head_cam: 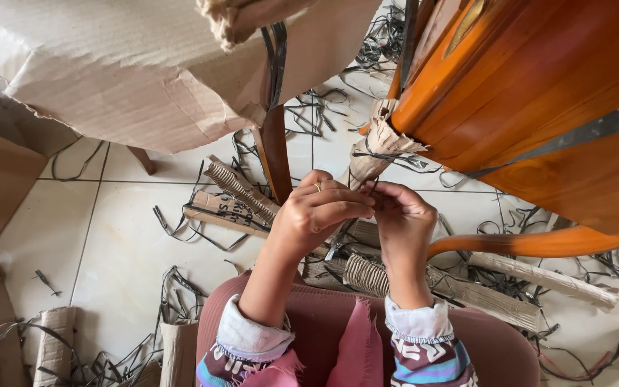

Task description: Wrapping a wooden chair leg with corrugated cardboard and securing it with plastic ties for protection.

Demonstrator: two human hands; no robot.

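Dark strap (369, 192) between both hands' fingertips

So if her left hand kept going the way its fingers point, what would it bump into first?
The right hand: the left hand points rightward and their fingertips already meet around a thin dark strip. Depth beyond is unclear.
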